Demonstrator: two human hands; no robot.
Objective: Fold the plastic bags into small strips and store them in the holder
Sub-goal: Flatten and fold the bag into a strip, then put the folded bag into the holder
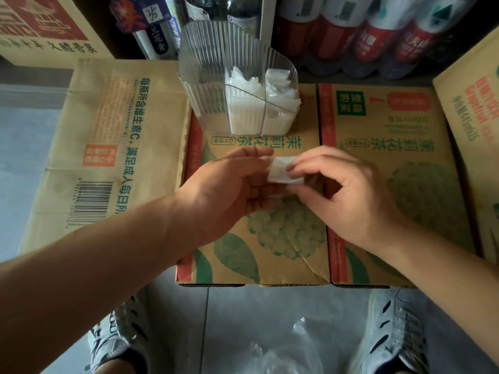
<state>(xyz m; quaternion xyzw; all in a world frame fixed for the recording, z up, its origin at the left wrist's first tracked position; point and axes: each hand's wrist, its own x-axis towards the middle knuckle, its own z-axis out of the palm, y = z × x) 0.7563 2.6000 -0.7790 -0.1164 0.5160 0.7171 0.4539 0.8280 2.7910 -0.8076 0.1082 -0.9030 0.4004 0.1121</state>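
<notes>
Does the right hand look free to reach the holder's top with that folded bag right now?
Probably yes. The holder stands beyond the right hand, top open, nothing between, though the left hand also pinches the folded bag.

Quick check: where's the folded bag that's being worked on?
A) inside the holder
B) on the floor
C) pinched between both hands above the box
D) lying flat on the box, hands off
C: the folded bag is pinched between the left hand and right hand above the cardboard box, short of the holder.
</notes>
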